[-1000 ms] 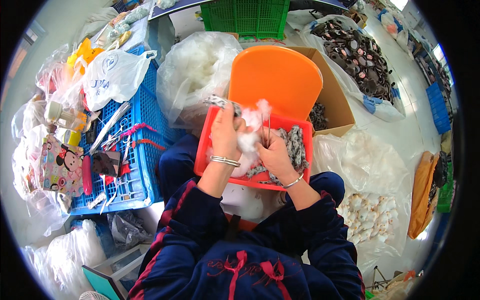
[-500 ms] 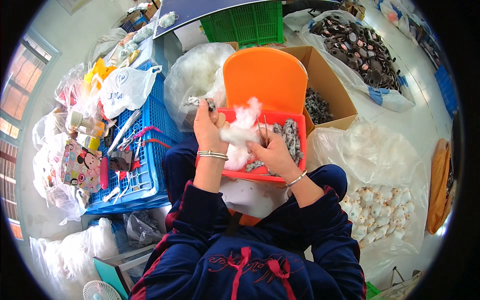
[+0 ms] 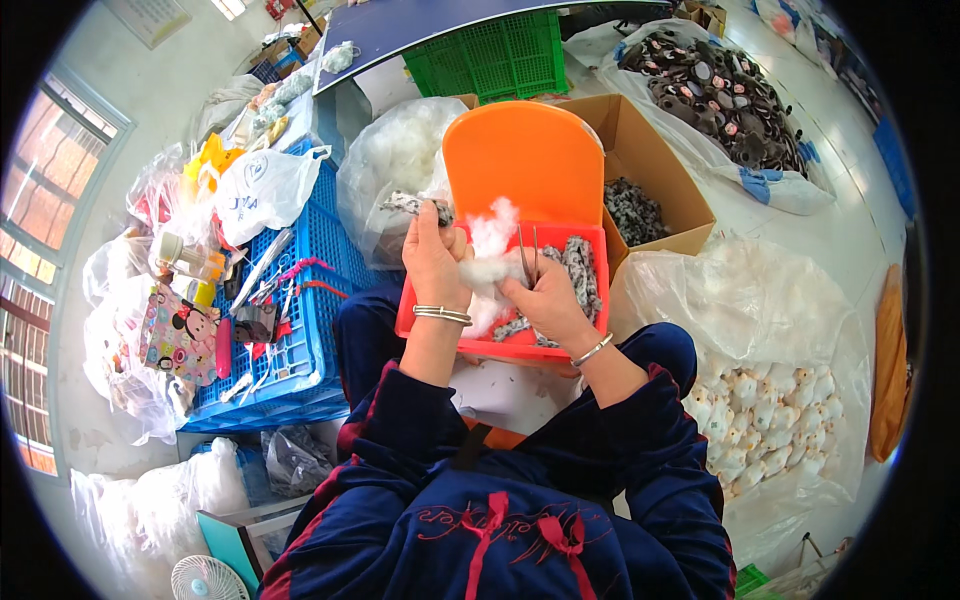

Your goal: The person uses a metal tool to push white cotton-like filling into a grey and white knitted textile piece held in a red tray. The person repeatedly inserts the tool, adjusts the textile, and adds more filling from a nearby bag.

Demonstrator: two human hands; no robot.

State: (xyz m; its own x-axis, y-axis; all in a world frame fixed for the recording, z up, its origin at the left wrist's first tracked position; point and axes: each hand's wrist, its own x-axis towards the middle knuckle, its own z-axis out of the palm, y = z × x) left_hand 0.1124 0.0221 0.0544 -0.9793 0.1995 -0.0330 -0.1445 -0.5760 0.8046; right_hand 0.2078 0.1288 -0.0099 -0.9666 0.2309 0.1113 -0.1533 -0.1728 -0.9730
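Note:
My left hand (image 3: 437, 262) is closed around a small grey-and-white fuzzy fabric piece (image 3: 410, 203), whose end sticks out past the thumb. My right hand (image 3: 550, 302) grips a pair of metal tweezers (image 3: 528, 250), its prongs pointing up and away from me. Between the two hands stretches a tuft of white stuffing (image 3: 488, 271), touching the fingers of both. Below them is a red box (image 3: 520, 352) holding more loose white stuffing (image 3: 494, 228) and several grey fuzzy pieces (image 3: 578, 275). Fingers hide much of the held fabric.
An orange panel (image 3: 524, 165) rises behind the red box. A cardboard box (image 3: 660, 165) of grey pieces stands beyond it. At left is a blue crate (image 3: 310, 350) with tools and bags; at right, a plastic bag (image 3: 740, 300) and several white pieces (image 3: 765, 425).
The view has shifted slightly, so the surroundings at left appear farther right. My hands keep nearly the same pose, the tweezers and fabric piece still held, with the stuffing between them.

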